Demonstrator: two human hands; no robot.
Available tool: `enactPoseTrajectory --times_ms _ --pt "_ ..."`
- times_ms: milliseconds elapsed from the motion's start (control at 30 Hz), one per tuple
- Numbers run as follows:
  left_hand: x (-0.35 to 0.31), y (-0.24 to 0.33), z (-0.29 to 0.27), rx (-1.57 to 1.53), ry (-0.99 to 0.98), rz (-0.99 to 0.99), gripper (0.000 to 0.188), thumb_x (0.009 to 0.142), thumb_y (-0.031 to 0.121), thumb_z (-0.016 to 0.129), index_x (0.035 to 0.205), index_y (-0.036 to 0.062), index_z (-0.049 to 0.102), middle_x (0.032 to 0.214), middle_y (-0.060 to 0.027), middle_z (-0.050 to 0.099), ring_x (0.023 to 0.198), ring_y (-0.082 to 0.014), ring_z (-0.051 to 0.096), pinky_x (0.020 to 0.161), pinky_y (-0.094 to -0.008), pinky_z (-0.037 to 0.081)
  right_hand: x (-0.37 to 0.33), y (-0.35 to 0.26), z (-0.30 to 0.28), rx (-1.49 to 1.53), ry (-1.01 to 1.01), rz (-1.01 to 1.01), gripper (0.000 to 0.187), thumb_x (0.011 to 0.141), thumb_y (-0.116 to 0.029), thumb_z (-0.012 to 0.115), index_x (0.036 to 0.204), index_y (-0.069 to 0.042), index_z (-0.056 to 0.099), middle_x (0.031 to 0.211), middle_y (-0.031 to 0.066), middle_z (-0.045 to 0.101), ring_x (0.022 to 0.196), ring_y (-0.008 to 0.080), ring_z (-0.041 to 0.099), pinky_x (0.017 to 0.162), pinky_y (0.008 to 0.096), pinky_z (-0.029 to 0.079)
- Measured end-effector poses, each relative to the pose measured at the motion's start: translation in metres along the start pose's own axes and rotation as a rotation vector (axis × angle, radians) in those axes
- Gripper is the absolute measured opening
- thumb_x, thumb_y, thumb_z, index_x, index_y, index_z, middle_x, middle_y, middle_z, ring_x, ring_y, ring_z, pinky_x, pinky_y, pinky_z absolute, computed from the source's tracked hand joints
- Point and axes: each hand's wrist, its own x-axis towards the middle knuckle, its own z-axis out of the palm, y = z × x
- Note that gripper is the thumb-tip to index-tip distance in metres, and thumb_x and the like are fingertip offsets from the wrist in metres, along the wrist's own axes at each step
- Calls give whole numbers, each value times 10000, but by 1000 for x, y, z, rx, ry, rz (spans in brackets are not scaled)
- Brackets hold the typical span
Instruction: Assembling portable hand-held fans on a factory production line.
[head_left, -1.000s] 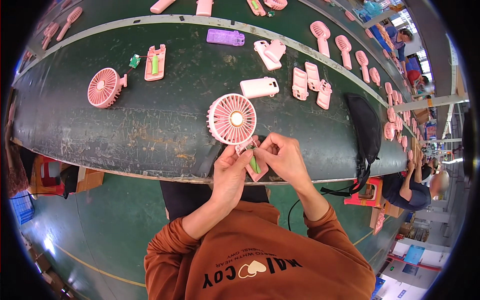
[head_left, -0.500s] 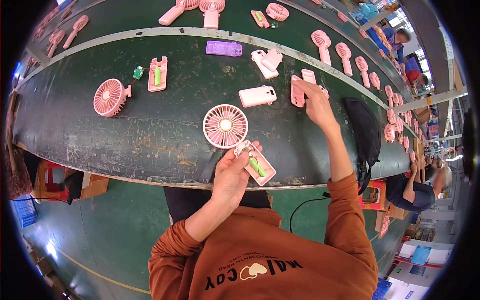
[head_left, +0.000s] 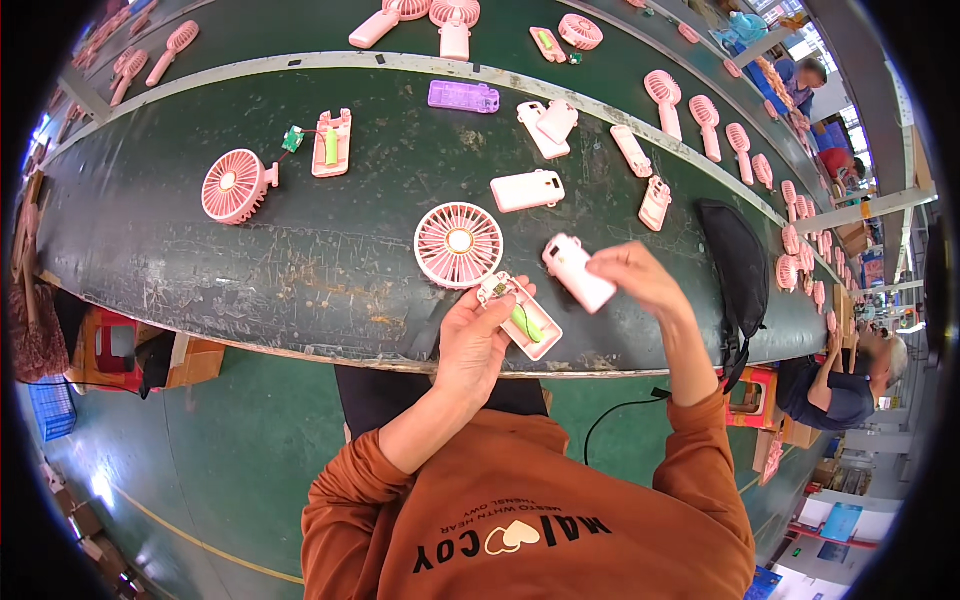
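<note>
Left hand (head_left: 470, 342): fingers gripping open pink handle shell (head_left: 547, 336), fan head (head_left: 459, 245) at its 11 o'clock. Right hand (head_left: 648, 277), 2 o'clock from left hand: fingers pinching pink cover (head_left: 580, 276).

My fingers (head_left: 622, 265) and wrists (head_left: 680, 316) are bare. Behind them, short of the wrists, my rust-brown sleeves (head_left: 698, 442) end in loose folds. Farther back from my fingers, the front of my rust-brown sweatshirt (head_left: 650, 548) bears bold black lettering (head_left: 452, 551), smaller curved print (head_left: 480, 520) and two overlapping cream hearts (head_left: 520, 536), one filled, the other outlined.
</note>
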Motion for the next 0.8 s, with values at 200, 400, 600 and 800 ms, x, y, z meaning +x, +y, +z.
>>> enactPoseTrajectory --times_ms 200,400,600,800 --pt "1 2 1 18 -17 -28 221 866 32 562 1081 -13 541 1116 -169 595 1081 -265 570 917 -375 487 -28 0 35 -657 466 -364 345 793 -236 667 1039 -6 591 928 122 595 835 233 567 705 321 460" --pt "5 3 4 53 66 -20 183 887 65 538 1048 -24 546 1059 -179 618 1018 -253 604 874 -378 513 -41 1 70 -760 448 -387 472 746 -249 697 1129 -15 550 1077 137 528 1011 310 496 857 385 435" --pt "4 2 2 168 33 32 168 903 86 509 1012 -33 556 1018 -178 632 973 -246 624 811 -362 538 -42 4 87 -821 514 -375 482 714 -153 699 1138 5 532 1112 139 503 1014 325 491 850 389 447" --pt "9 -3 4 142 26 47 163 902 74 520 1025 -27 557 1002 -131 637 943 -198 622 825 -324 510 -27 8 81 -805 495 -588 449 716 -57 662 1138 13 526 1126 162 517 1005 351 493 849 405 439"
